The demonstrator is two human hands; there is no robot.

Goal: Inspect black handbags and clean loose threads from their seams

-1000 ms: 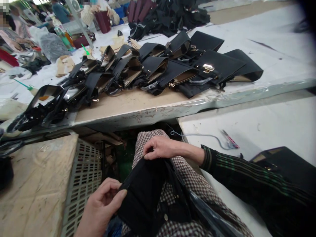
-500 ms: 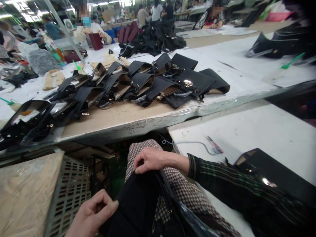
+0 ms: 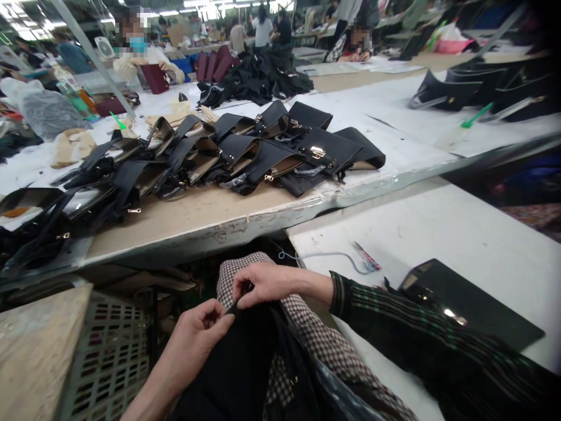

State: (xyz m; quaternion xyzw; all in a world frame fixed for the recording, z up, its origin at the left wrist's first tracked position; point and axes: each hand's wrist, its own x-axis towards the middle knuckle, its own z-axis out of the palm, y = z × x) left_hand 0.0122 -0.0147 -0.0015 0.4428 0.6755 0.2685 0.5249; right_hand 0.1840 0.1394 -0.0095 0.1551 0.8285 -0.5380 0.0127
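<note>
Black fabric (image 3: pixel 236 362), perhaps a bag lining, lies across my lap over checked cloth (image 3: pixel 315 333). My left hand (image 3: pixel 204 327) pinches its top edge between thumb and fingers. Close beside it, my right hand (image 3: pixel 258 285) grips the same edge, the two sets of fingertips almost touching. Dark straps and a strip of clear plastic (image 3: pixel 346 389) hang at the right of the fabric. On the white side table (image 3: pixel 477 228), a black bag (image 3: pixel 473 304) with a shiny metal clasp lies beyond my right forearm. What the fabric joins lower down is hidden.
Several black bags (image 3: pixel 280 161) stand in rows on the long worktable (image 3: pixel 210 204). Red-handled snips (image 3: pixel 367 257) with a blue cord lie on the side table. A plastic crate (image 3: pixel 109 351) with board on it stands at left. People work across the table.
My left hand has moved up and right along the fabric edge, close to my right hand. My right hand keeps its pinch. The view has shifted slightly to the right.
</note>
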